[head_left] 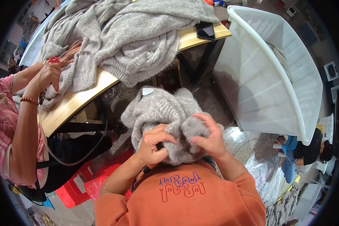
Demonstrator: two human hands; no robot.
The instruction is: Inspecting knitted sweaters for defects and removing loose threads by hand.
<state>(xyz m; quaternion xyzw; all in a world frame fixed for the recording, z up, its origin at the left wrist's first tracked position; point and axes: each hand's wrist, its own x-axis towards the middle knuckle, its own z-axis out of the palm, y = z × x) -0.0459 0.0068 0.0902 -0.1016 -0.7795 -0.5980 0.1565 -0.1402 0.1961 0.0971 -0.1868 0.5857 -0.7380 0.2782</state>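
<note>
A fuzzy grey knit sweater (156,109) lies bunched up against my front, with a small white label (147,91) near its far edge. My left hand (154,145) is curled at the sweater's near left side, fingers and thumb closing on the knit. Between the fingers and thumb of my right hand (211,139) is a bunched wad of the grey knit (195,129). Whether that wad is a cuff or another part of the sweater, I cannot tell.
More grey knitwear (139,34) covers the wooden table (73,100) ahead, beside a dark phone (205,31). At left, a co-worker's hand (51,75) holds a red tool with a clear hose. A big white bin (248,75) stands right; red stools (73,190) are lower left.
</note>
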